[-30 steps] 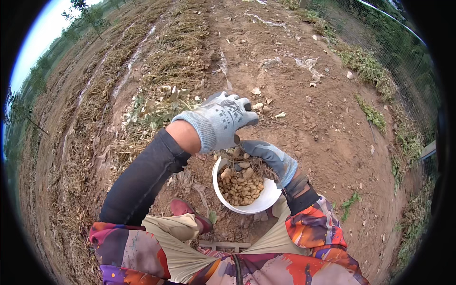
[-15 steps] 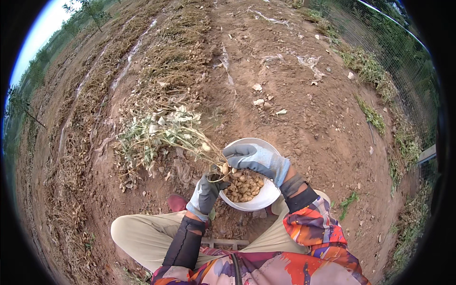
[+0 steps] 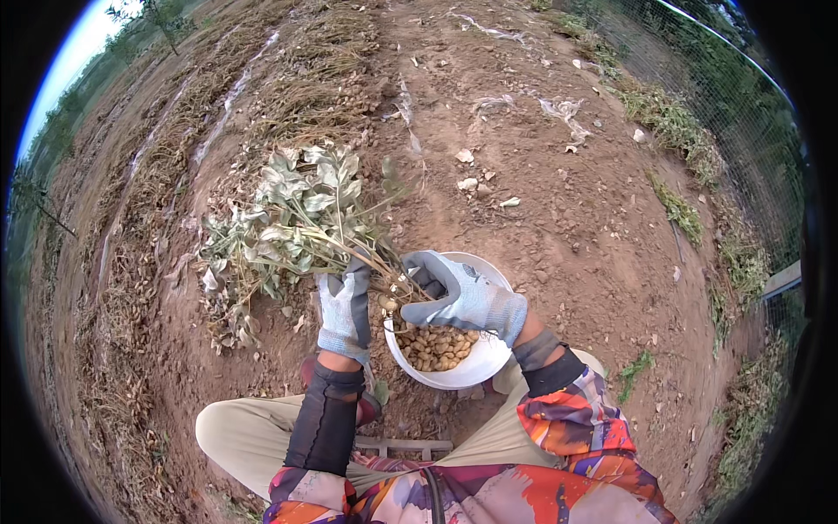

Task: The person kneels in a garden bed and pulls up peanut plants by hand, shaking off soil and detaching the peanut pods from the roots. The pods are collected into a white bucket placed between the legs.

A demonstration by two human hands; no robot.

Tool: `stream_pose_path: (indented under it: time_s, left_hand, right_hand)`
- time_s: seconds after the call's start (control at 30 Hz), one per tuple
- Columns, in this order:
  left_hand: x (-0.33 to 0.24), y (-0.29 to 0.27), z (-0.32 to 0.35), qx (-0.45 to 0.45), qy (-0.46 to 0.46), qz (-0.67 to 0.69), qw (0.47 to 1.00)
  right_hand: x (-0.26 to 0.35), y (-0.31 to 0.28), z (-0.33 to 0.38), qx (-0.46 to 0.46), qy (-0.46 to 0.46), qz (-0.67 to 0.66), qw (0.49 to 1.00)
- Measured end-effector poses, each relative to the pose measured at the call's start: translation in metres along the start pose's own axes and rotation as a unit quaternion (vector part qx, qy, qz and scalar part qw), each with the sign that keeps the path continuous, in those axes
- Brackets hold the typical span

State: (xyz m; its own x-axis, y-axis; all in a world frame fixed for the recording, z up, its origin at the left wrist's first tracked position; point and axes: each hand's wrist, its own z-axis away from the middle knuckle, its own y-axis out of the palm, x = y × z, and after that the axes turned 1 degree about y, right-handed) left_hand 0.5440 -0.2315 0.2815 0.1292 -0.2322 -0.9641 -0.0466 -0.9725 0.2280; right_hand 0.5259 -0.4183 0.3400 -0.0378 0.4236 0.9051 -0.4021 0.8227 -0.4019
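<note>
Plant point(image 3: 319, 203) raised in both hands point(image 3: 347, 306) point(image 3: 463, 297) (right glove point(image 3: 489, 304) marked).

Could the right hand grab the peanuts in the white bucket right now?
Probably yes. The right hand is over the white bucket, whose open top leaves many peanuts uncovered. But it is also touching the leafy plant, so it might have to come away from that first.

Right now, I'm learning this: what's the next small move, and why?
Perhaps free the attached pods over the white bucket: they cluster at the base of the leafy plant, between the left hand and right hand, and loose pods lie inside.
</note>
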Motion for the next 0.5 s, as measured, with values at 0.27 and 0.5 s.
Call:
stream_pose_path:
  time_s: [0.27, 0.5]
  left_hand:
    - [-0.079, 0.081, -0.066, 0.170, -0.027, -0.006, 0.985]
    - [-0.068, 0.062, -0.056, 0.121, -0.054, -0.056, 0.990]
  right_hand:
    - [0.012, -0.030, 0.006, -0.123, -0.051, -0.343, 0.930]
    - [0.007, -0.025, -0.003, -0.190, -0.011, -0.329, 0.925]
